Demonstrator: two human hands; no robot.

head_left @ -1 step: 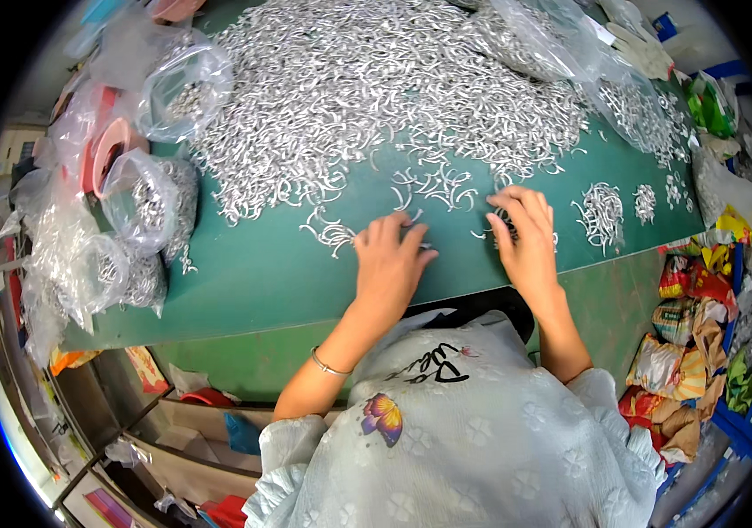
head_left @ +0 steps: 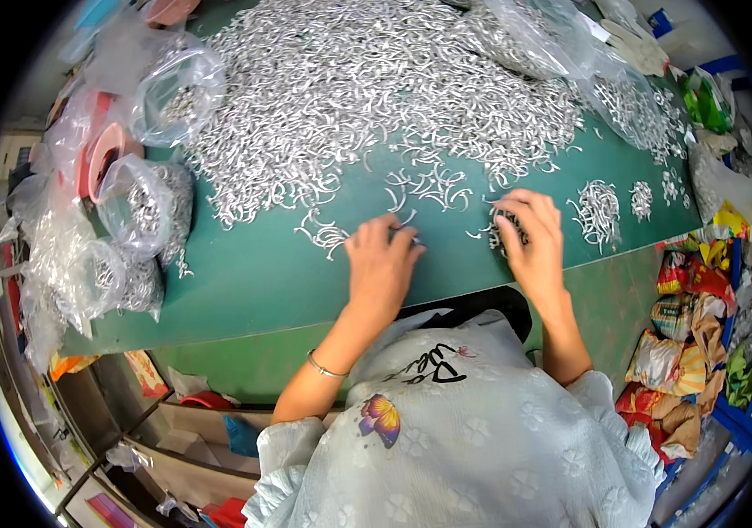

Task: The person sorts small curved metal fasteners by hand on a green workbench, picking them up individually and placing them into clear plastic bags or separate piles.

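A large heap of small, curved silver metal pieces (head_left: 350, 97) covers the far half of the green table (head_left: 305, 290). My left hand (head_left: 380, 268) is low over the table with bent fingers, its thumb and forefinger closed around a small metal piece that is mostly hidden. Another curved piece (head_left: 409, 216) lies at its fingertips, and a loose cluster (head_left: 321, 234) is just left of them. My right hand (head_left: 536, 246) curls around a small bunch of metal pieces (head_left: 510, 231), partly covered by thumb and fingers. Between the hands and the heap lies a scattered group (head_left: 431, 187).
Right of my right hand sit a small pile (head_left: 598, 214) and a smaller one (head_left: 642, 201). Clear plastic bags of metal parts (head_left: 143, 207) line the left edge. Another clear bag (head_left: 618, 97) lies at the far right. Colourful packages (head_left: 671, 365) are stacked beyond the table's right side.
My left hand has shifted slightly left and nearer to me. My right hand has moved a little right, and more of the bunch shows between its thumb and fingers.
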